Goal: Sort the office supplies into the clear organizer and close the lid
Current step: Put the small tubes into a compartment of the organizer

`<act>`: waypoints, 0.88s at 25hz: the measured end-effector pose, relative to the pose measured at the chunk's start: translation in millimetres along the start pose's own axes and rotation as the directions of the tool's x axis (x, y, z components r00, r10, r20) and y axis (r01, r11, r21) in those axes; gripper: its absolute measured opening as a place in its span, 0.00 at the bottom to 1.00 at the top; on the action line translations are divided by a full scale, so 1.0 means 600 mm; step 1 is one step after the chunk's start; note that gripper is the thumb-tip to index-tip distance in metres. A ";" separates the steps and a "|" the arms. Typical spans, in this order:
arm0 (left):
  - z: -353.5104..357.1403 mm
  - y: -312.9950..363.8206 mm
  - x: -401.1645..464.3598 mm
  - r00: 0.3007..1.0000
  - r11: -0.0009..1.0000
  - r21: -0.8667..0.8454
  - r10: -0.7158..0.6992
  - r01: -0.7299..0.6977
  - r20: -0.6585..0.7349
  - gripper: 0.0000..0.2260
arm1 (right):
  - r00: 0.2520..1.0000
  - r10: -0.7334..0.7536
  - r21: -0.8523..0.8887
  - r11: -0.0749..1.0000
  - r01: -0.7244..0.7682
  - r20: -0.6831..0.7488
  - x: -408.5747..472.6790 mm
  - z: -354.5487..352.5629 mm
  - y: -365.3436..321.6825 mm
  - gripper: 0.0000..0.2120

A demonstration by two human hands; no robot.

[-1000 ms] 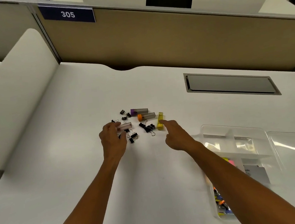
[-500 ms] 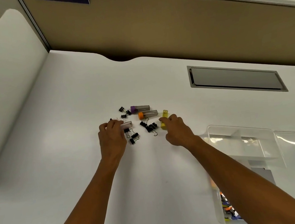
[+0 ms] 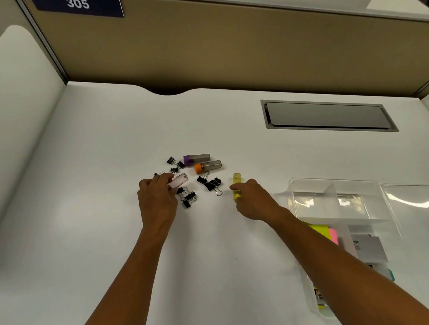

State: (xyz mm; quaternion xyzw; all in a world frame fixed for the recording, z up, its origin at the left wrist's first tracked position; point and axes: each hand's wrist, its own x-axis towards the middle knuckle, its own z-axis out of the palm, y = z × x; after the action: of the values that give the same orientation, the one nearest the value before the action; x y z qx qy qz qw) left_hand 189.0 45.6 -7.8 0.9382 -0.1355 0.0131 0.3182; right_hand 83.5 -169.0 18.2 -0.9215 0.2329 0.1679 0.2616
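Small supplies lie in a cluster on the white desk. My left hand (image 3: 157, 197) pinches a pale pink-capped tube (image 3: 179, 180) at its near end. My right hand (image 3: 252, 198) grips a yellow tube (image 3: 237, 186), which sticks out past my fingers. A purple-capped tube (image 3: 197, 159) and an orange-capped tube (image 3: 208, 166) lie behind them. Several black binder clips (image 3: 210, 182) are scattered among the tubes. The clear organizer (image 3: 372, 197) stands open at the right, its far compartments bare, with sticky notes (image 3: 323, 231) and cards in the nearer ones. My right forearm hides part of it.
The organizer's clear lid (image 3: 427, 207) lies flat to its right. A grey cable hatch (image 3: 325, 116) is set into the desk at the back right. A tan partition (image 3: 221, 46) closes the back and a white divider (image 3: 4, 132) the left.
My right hand has taken hold of the yellow tube and drawn it back to the right, away from the clips. My left hand has stayed on the pink-capped tube.
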 end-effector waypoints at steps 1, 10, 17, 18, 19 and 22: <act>-0.004 0.005 -0.005 1.000 1.000 -0.019 0.005 -0.006 -0.002 0.14 | 1.000 0.004 0.049 0.999 -0.003 -0.014 -0.015 0.002 0.003 0.23; 0.001 0.117 -0.043 0.987 0.964 -0.242 0.136 -0.111 0.088 0.11 | 0.972 0.113 0.478 0.878 -0.001 -0.207 -0.139 -0.043 0.056 0.19; 0.058 0.274 -0.104 0.936 0.939 -0.269 0.276 -0.213 0.220 0.14 | 0.946 0.222 0.531 0.845 -0.065 -0.237 -0.207 -0.091 0.157 0.26; 0.069 0.297 -0.110 0.921 0.934 -0.265 0.303 -0.238 0.243 0.13 | 0.943 0.233 0.533 0.843 -0.074 -0.237 -0.213 -0.096 0.172 0.28; 0.082 0.318 -0.116 0.904 0.930 -0.260 0.329 -0.260 0.273 0.13 | 0.939 0.246 0.542 0.837 -0.080 -0.241 -0.219 -0.100 0.187 0.28; 0.118 0.370 -0.132 0.858 0.924 -0.215 0.374 -0.315 0.353 0.13 | 0.926 0.286 0.566 0.818 -0.102 -0.247 -0.233 -0.113 0.223 0.29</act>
State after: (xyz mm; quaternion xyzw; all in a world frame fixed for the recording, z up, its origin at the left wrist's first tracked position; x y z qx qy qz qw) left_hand 50.0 -146.4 58.8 0.8558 -0.3622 -0.1260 0.3471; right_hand -89.5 -260.1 79.3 -0.7947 0.4041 -0.0310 0.4518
